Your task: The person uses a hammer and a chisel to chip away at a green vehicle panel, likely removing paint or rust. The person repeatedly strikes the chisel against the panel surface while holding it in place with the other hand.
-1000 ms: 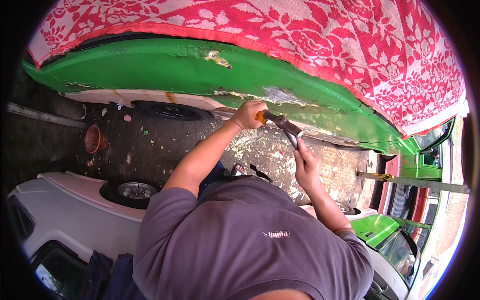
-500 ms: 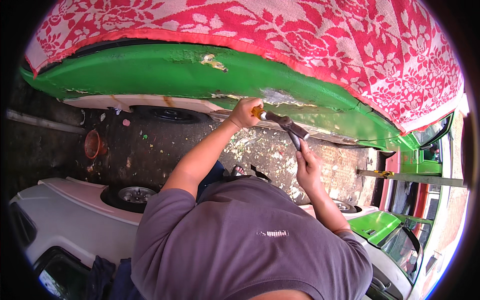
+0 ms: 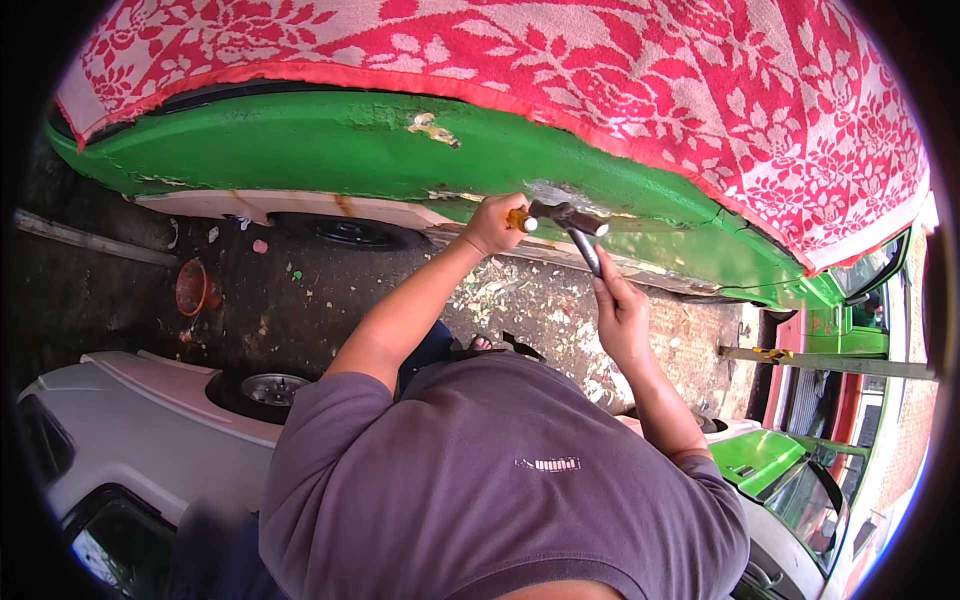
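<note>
Hands both full: left hand point(image 3: 493, 226) gripping a yellow-handled tool point(image 3: 518, 219), right hand point(image 3: 622, 312) a hammer point(image 3: 568, 216), head near that handle, beside the green car point(image 3: 300, 140).

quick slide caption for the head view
Left hand grips an amber-handled tool, right hand a hammer, beside a chipped green car panel.

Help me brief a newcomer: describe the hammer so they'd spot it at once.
Find the red floral cloth across the top, then the green vehicle panel beneath it. In front of that panel, the right hand grips the hammer by its grey shaft. Its dark crosswise head with a pale end sets it apart from the amber handle in the left hand.
</note>
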Tool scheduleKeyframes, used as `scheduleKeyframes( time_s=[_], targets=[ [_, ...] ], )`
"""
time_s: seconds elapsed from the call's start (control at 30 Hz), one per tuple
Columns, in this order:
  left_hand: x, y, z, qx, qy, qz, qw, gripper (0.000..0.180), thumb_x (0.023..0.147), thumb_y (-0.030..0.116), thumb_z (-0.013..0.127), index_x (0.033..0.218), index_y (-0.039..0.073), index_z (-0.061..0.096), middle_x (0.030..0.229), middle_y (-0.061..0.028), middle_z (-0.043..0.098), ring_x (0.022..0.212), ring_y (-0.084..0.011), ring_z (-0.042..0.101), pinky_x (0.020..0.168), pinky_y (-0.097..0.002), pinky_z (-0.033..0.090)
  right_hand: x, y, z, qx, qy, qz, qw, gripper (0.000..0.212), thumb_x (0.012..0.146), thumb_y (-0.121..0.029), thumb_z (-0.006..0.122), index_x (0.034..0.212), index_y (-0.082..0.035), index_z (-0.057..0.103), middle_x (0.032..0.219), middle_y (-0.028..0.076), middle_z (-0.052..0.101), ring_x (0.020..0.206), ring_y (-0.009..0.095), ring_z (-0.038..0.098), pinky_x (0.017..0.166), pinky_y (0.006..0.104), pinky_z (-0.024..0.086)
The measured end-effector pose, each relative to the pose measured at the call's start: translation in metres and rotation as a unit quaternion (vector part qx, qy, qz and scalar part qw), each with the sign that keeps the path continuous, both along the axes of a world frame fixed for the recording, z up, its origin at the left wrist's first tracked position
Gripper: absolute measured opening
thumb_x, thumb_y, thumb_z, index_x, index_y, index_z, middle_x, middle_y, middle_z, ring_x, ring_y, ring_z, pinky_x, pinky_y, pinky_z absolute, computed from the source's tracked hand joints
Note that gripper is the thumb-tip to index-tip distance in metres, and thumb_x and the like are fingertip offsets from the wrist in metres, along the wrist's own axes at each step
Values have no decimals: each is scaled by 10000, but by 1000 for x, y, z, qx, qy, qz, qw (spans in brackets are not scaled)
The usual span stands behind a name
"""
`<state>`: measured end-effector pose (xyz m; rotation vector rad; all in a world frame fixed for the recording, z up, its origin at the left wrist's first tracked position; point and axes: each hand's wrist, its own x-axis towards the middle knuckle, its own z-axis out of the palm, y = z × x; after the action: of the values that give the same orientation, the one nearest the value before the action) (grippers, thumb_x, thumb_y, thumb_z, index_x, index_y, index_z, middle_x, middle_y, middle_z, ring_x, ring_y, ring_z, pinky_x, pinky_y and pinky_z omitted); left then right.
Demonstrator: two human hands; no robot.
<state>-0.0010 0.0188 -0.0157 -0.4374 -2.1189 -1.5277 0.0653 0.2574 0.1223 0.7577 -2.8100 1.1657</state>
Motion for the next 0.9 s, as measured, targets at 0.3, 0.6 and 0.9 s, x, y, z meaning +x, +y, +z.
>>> scheduleKeyframes(
  time_s=[0.3, 0.6, 0.9],
  targets=[
    [63, -34, -43, 6, -93, 19, 996, 175, 657, 3, 623, 728, 50, 470, 641, -83, 466, 580, -217, 492, 545, -328, 397, -4, 16, 4, -91, -100, -86, 987, 400, 937, -67, 550, 1336, -68, 528, 935, 137, 697, 668, 84, 554, 658, 247, 466],
    [19, -27, 1, -129, 76, -108, 983, 240, 577, 12, 652, 744, 52, 485, 672, -96, 497, 635, -303, 512, 553, -373, 414, -16, 14, -1, -143, -143, -92, 975, 407, 944, -106, 563, 1347, -79, 521, 817, 34, 628, 673, 55, 478, 645, 224, 425],
    [22, -36, 11, -141, 65, -91, 984, 230, 580, 37, 667, 732, 54, 496, 664, -97, 508, 619, -299, 528, 548, -376, 419, -4, 14, -12, -222, -174, -91, 955, 409, 950, -128, 562, 1355, -93, 517, 799, 17, 624, 683, 48, 501, 644, 230, 436]
  ],
)
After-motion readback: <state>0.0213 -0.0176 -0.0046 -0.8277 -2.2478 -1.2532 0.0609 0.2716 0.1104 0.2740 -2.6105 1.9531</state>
